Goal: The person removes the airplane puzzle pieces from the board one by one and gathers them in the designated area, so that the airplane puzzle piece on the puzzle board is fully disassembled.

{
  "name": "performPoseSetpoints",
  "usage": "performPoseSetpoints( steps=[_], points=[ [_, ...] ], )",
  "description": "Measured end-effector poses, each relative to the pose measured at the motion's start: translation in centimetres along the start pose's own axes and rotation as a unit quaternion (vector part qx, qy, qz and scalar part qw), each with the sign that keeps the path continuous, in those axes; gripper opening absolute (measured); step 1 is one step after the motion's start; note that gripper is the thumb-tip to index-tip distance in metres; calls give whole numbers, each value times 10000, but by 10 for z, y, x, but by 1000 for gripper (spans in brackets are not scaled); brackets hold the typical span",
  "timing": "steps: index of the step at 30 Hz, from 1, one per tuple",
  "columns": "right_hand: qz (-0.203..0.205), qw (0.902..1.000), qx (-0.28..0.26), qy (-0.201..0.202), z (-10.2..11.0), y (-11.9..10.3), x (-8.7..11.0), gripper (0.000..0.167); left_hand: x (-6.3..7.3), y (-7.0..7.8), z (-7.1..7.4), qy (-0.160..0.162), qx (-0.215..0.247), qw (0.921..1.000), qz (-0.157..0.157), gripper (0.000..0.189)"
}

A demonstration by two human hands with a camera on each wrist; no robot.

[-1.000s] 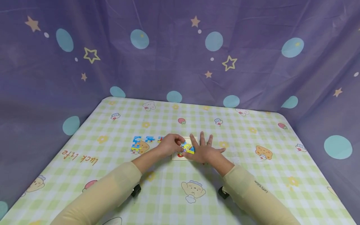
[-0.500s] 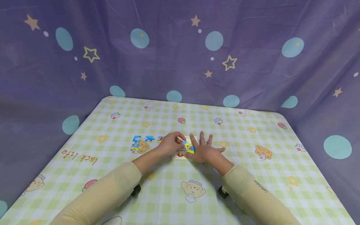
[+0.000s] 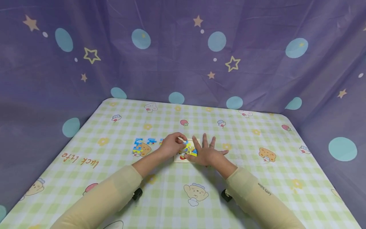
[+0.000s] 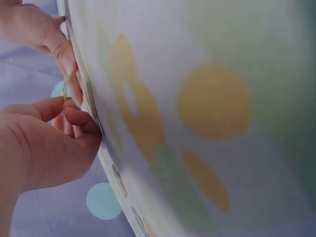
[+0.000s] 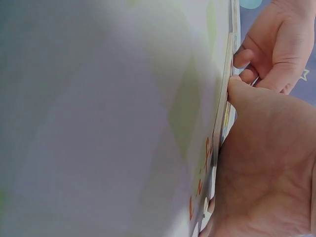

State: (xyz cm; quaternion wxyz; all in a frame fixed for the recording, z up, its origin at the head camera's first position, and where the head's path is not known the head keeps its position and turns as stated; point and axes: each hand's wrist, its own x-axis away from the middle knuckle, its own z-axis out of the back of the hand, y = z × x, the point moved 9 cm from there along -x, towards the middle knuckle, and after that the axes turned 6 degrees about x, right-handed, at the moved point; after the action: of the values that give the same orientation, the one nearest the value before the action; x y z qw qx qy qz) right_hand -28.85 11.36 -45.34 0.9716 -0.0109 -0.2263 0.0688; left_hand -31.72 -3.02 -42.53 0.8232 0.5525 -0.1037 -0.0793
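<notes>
Over the puzzle board (image 3: 178, 160), we see the left hand (image 3: 172, 145), its grip pinched on a piece (image 4: 64, 89); the right hand (image 3: 206, 156) rests spread on the board's right; loose pieces (image 3: 151, 141) lie left of the board.

From the near side, the head view looks down at the table (image 3: 166, 206). Close and tipped sideways, both wrist views look along it at the left hand (image 3: 171, 146) and right hand (image 3: 206, 155).

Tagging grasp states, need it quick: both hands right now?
Left hand: closed, pinching a small puzzle piece between fingertips.
Right hand: open, fingers spread, at the puzzle board.
</notes>
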Motion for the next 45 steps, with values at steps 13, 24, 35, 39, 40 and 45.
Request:
performPoseSetpoints(
  steps=[13,24,35,39,40,45],
  points=[
    [-26,10000,-22,-76,-4,-3,-1,95,9,-2,9,-68,648,9979,59,18],
    [-44,10000,42,44,-1,-2,-2,94,19,-11,28,-51,433,9990,111,17],
    [-17,10000,0,51,-1,0,-1,94,27,-23,54,36,448,9989,145,22],
    [0,10000,-19,46,0,0,0,95,31,-28,62,91,495,9983,281,22],
    [6,10000,-23,39,1,-1,0,95,31,-30,64,104,483,9983,304,23],
    [6,10000,-1,28,0,0,0,95,34,-33,73,129,376,9987,320,23]
  ],
)
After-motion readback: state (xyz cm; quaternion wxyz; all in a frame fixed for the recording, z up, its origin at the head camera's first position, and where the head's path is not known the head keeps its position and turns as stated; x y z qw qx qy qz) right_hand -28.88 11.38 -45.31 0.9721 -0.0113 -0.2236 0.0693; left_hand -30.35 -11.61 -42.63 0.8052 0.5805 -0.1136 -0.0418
